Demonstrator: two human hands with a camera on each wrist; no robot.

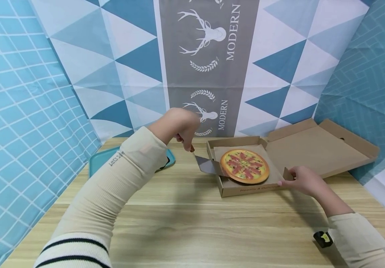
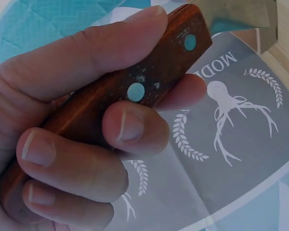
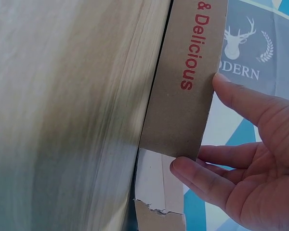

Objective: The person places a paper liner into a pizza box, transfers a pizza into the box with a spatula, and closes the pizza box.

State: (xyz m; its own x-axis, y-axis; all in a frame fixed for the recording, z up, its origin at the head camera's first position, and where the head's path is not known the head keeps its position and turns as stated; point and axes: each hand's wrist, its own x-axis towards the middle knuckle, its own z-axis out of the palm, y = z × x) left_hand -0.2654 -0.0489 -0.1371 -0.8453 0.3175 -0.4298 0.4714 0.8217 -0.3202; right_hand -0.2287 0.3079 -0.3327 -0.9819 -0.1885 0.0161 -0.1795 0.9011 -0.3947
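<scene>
My left hand (image 1: 187, 130) grips the riveted wooden handle (image 2: 149, 86) of a pizza server, thumb along its top. The server's flat metal blade (image 1: 207, 165) slants down over the left wall of an opened cardboard pizza box (image 1: 230, 191), its front end at the pizza's left edge. Inside, on a paper liner, lies a round pizza (image 1: 244, 166) with red strips on yellow. At the box's front right corner, my right hand (image 1: 306, 181) holds the cardboard, with the thumb on the front wall's top edge and fingertips at the side.
The box lid (image 1: 313, 149) lies folded back to the right, near the patterned back wall (image 1: 209, 67). Partly behind my left arm is a blue tray (image 1: 103, 160) at the table's far left. Wooden tabletop (image 1: 179, 223) stretches in front of the box.
</scene>
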